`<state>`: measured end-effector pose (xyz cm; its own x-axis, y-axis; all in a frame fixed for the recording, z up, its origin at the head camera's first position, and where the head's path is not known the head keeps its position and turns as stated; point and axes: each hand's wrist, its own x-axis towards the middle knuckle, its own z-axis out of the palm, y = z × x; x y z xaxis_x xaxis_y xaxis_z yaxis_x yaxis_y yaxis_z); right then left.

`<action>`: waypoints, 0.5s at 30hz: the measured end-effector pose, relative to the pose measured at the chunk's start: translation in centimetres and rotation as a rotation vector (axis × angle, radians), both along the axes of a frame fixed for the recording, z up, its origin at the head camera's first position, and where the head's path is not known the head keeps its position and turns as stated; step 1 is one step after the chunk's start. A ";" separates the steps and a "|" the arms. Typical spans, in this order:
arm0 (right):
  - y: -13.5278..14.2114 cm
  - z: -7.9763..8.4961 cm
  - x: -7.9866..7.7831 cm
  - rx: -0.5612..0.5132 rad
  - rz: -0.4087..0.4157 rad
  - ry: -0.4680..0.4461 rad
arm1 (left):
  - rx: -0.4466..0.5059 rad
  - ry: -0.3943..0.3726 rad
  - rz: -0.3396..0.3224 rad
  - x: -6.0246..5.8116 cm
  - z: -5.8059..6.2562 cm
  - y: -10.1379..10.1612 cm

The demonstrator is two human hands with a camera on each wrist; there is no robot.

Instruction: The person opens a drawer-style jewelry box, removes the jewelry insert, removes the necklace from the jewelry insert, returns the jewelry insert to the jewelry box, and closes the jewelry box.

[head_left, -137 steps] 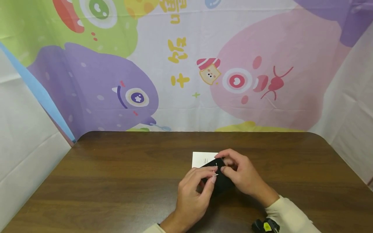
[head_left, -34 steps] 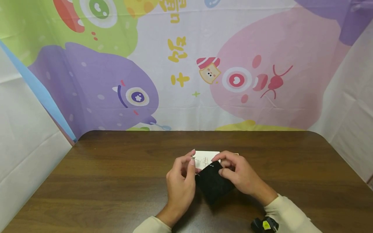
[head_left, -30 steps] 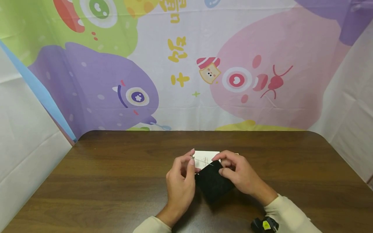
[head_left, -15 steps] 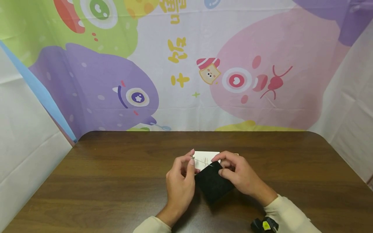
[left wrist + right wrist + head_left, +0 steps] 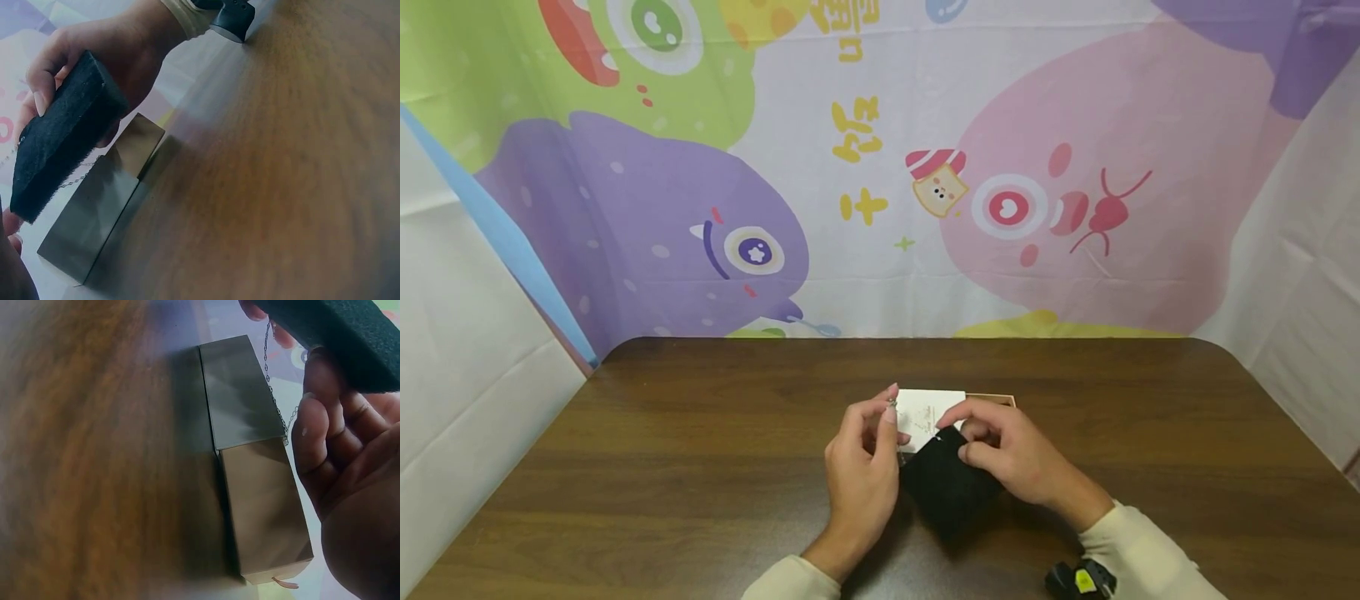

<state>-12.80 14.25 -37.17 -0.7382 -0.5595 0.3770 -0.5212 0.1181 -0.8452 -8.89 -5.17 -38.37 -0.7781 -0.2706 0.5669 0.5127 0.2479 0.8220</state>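
Observation:
My right hand (image 5: 1026,454) grips a black foam pad (image 5: 951,487) by its right side, holding it tilted above the table. A thin silver chain (image 5: 267,365) hangs below the pad in the right wrist view, in a loop beside the box. My left hand (image 5: 859,467), left of the pad, pinches a small silver end of the chain (image 5: 892,403) between thumb and fingertip. A tiny silver bit also shows at the pad's far corner. Behind the pad lies a box with a white printed sleeve (image 5: 917,408) and a brown drawer (image 5: 265,506) partly pulled out on the right.
The brown wooden table (image 5: 700,467) carries the box near its middle. A cartoon-printed cloth (image 5: 865,275) hangs at the far edge. A black wrist device (image 5: 1081,579) sits by my right sleeve.
My left hand has moved left off the pad, drawing the chain out. Lately the pad and right hand have dropped slightly toward me, so more of the box and its drawer shows.

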 end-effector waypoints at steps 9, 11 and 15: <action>0.0 -0.1 0.0 -0.011 0.052 -0.019 | 0.014 -0.012 -0.002 -0.6 -1.1 -0.3; 0.0 0.0 0.0 -0.010 0.060 -0.023 | 0.016 -0.015 -0.006 -0.7 -1.0 -0.3; 0.1 0.1 0.1 0.005 0.072 -0.020 | 0.004 -0.047 -0.008 -0.6 -1.0 -0.3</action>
<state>-12.72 14.36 -37.10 -0.7033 -0.6131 0.3597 -0.5118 0.0856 -0.8549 -9.47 -5.51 -39.34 -0.8062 -0.2662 0.5284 0.4752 0.2406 0.8463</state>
